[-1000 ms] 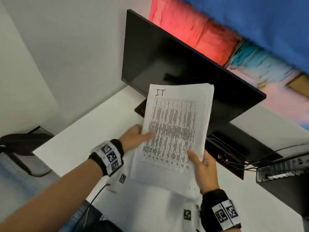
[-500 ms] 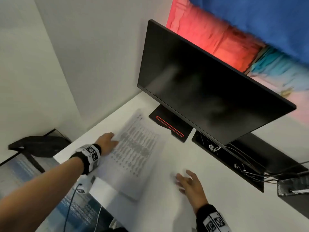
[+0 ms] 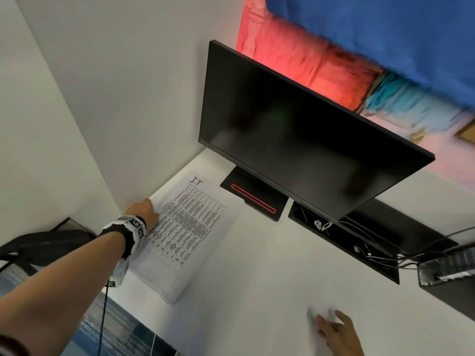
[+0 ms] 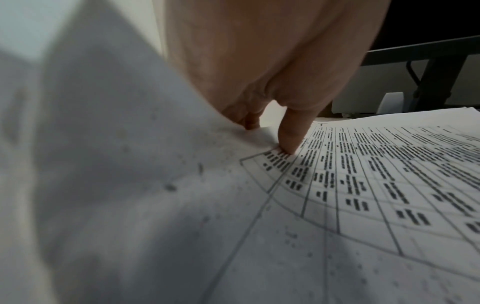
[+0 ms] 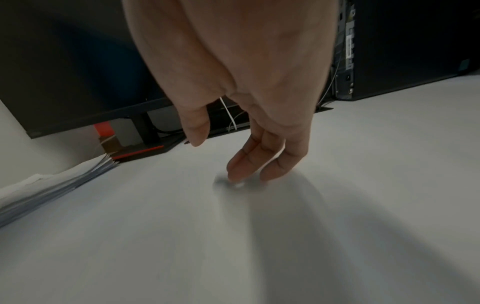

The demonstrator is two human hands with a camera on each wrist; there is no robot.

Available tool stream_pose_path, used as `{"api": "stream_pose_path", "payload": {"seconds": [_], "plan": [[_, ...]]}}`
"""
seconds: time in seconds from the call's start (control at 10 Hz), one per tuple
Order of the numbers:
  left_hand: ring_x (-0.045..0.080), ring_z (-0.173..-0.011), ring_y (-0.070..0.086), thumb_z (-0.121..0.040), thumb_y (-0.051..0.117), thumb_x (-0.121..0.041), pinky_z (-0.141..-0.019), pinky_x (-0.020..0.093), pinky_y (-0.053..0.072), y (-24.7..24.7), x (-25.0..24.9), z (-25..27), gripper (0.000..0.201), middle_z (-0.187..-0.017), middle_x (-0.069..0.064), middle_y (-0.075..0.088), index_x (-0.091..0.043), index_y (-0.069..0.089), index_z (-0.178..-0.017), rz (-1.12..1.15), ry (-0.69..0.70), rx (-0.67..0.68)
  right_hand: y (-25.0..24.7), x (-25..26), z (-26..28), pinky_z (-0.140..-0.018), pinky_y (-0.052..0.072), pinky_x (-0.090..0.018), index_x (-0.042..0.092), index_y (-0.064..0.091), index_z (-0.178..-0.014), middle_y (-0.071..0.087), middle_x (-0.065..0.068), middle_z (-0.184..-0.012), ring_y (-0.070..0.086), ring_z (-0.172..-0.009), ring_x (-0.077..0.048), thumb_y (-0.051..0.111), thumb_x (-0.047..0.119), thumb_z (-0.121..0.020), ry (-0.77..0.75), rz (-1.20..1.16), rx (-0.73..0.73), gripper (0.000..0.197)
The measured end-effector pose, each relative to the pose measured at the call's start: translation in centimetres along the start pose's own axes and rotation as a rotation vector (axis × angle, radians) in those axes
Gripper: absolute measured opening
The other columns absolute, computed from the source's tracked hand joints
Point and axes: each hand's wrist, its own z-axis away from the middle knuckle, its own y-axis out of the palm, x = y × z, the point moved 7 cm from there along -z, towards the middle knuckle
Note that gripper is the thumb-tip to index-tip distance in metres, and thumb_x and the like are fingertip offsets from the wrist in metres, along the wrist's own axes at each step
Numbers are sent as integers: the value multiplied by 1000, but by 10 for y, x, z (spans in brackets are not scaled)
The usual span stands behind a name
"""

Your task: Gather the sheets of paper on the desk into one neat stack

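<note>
A stack of printed sheets point(image 3: 185, 232), a table on its top page, lies flat on the white desk point(image 3: 257, 291) at the far left, close to the wall. My left hand point(image 3: 144, 211) is at the stack's left edge. In the left wrist view its thumb point(image 4: 288, 133) presses on the top sheet point(image 4: 376, 174) while the fingers point(image 4: 249, 121) curl down past the edge. My right hand point(image 3: 331, 330) is far from the stack at the near right, fingers loosely spread and holding nothing. Its fingertips point(image 5: 239, 172) hover at the bare desk, and the stack's edge point(image 5: 52, 185) shows at the left.
A dark monitor point(image 3: 295, 129) on a black stand base point(image 3: 254, 201) stands right behind the stack. A cable slot point(image 3: 347, 240) with wires and a black box point(image 3: 447, 271) lie at the back right. A black bag point(image 3: 38, 247) sits on the floor left of the desk.
The stack, held upright in both hands a second ago, now lies flat on the desk by the wall. My right hand let go and drew back to the near right.
</note>
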Motion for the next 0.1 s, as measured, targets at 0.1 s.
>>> {"api": "stream_pose_path", "payload": {"seconds": [0.1], "plan": [[36, -103, 64, -90, 56, -21, -86, 40, 54, -2, -1, -1, 43, -116, 18, 65, -1, 52, -128, -20, -16, -79, -21, 22, 6, -75, 50, -21, 0, 49, -133, 69, -6, -80, 69, -56, -6, 76, 1, -80, -156, -26, -52, 59]]}}
